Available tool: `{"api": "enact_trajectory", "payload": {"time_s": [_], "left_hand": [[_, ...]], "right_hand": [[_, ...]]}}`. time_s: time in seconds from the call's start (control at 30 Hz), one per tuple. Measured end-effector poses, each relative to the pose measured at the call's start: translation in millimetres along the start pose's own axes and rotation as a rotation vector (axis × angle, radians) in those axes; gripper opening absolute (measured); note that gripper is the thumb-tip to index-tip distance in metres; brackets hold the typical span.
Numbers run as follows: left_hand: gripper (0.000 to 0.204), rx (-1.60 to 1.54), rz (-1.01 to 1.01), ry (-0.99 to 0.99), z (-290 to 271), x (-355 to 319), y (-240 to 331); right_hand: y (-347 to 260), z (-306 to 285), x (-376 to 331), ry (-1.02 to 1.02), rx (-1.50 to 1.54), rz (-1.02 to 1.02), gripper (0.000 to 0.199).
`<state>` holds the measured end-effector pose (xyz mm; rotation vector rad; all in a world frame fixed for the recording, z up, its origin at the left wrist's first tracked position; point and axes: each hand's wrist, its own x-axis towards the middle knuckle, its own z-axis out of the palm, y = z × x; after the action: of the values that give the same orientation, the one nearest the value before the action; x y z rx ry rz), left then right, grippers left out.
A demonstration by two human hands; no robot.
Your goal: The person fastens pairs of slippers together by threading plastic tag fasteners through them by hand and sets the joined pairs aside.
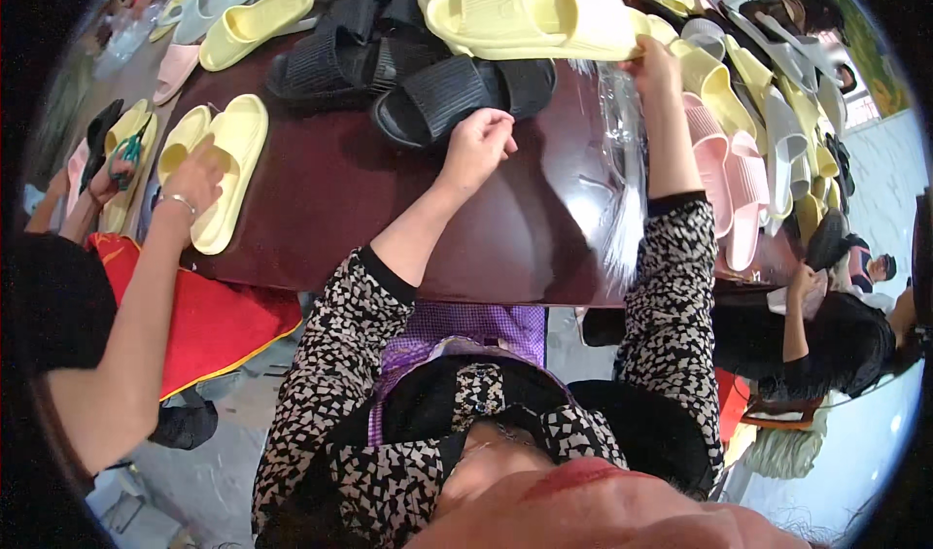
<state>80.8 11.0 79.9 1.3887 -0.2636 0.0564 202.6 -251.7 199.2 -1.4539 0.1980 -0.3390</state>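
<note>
Your right hand (pixel 653 68) reaches far out over the dark brown desk (pixel 340 209) and pinches the edge of a clear plastic bag (pixel 622 151). The bag hangs down from your fingers and lies shiny along the desk toward you. Just above that hand sits a pair of pale yellow slippers (pixel 525 15), side by side, and your fingers touch the bottom edge of the near one. Your left hand (pixel 476 146) is curled in a loose fist with the fingertips pressed together; I cannot tell if it holds anything small. It rests just beside a black slipper (pixel 457 92), and more black slippers (pixel 335 49) lie behind it. Along the right edge of the desk there is a long row of pink slippers (pixel 729 175), grey ones and yellow ones. On your left, another person's hand (pixel 194 175) with a bracelet presses on a second pair of yellow slippers (pixel 224 155) at the desk's corner. That person wears a red apron (pixel 209 316). On your right, one more person with dark hair (pixel 846 340) sits low by the desk.
</note>
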Motion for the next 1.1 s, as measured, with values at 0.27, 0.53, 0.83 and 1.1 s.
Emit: {"api": "enact_trajectory", "payload": {"time_s": [0.27, 0.53, 0.83, 1.1], "left_hand": [[0.026, -0.440, -0.084, -0.055, -43.7, 65.0, 9.3], [0.024, -0.352, -0.213, -0.113, -9.9, 60.0, 2.2], [0.030, -0.252, -0.200, 0.104, -96.3, 60.2, 12.3], [0.031, 0.227, -0.323, -0.194, -69.0, 61.3, -20.9]], "right_hand": [[-27.5, -32.8, -86.1, 0.212, 0.052, -0.222, 0.017], [3.6, -87.2, -157.2, 0.439, -0.116, -0.197, 0.026], [4.9, -149.6, -168.6, 0.454, -0.099, -0.258, 0.027], [53.1, -60.5, -129.3, -0.136, -0.503, -0.042, 0.033]]}}
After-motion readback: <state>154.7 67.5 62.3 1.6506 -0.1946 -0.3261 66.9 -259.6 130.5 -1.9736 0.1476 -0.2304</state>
